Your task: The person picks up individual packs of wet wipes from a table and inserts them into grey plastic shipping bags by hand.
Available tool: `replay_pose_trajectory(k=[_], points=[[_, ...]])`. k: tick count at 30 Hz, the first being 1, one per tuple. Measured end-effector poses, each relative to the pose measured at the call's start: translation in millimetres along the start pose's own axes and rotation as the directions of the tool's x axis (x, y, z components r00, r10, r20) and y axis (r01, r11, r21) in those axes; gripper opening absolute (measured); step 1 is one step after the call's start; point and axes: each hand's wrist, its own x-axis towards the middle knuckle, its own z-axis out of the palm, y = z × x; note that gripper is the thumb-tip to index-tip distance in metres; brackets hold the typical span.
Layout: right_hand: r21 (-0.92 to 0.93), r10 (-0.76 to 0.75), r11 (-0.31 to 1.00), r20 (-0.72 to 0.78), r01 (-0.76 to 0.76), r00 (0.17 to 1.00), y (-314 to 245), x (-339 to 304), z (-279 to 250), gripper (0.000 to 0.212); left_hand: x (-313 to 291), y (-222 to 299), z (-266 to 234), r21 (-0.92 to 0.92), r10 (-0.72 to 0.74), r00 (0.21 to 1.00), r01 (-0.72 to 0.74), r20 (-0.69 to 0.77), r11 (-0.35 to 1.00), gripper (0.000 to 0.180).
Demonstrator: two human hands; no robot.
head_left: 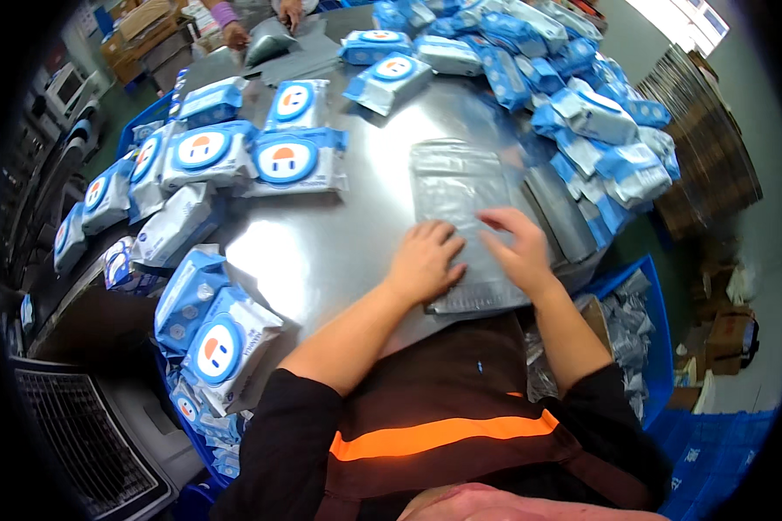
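A grey plastic mailing bag (460,187) lies flat on the metal table (369,187) in front of me. My left hand (426,260) rests on its left edge, palm down, with the fingers slightly bent and apart. Over the right side of the bag is my right hand (520,247), its fingers stretched toward the middle and the thumb apart. Whether those fingertips touch the bag, I cannot tell. Neither hand grips anything. To the right of the bag lies a stack of grey bags (560,213).
Blue-and-white wipe packs (297,161) lie at the left, and a large heap of packs (595,113) covers the far right. A blue bin (660,347) with crumpled grey plastic stands at my right. Across the table, another person's hands (235,35) handle a filled grey bag (269,42).
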Motion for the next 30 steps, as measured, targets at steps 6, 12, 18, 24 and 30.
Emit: replay_pose_trajectory(k=[6,12,18,24,30], points=[[-0.446,-0.479,0.701,0.285,0.557,0.83,-57,157,157,0.104,6,-13,7,-0.185,0.023,0.987,-0.053,-0.161,0.981,0.048],[-0.436,-0.229,0.774,0.483,0.459,0.845,-53,194,194,0.1,8,-22,-17,-0.261,-0.062,0.972,0.001,-0.227,0.965,0.04],[-0.628,-0.338,0.707,0.103,0.324,0.936,-49,134,78,0.086,0,-22,-7,0.009,-0.087,0.984,0.089,-0.153,0.996,0.038],[-0.46,0.275,0.829,-0.16,-0.318,0.948,27,8,-42,0.087,6,-16,-5,0.015,-0.086,0.988,0.089,-0.126,0.996,0.038],[-0.337,0.356,0.835,-0.271,-0.434,0.894,52,-55,-58,0.087,0,4,-14,0.074,0.013,0.999,-0.011,-0.034,0.997,0.027]])
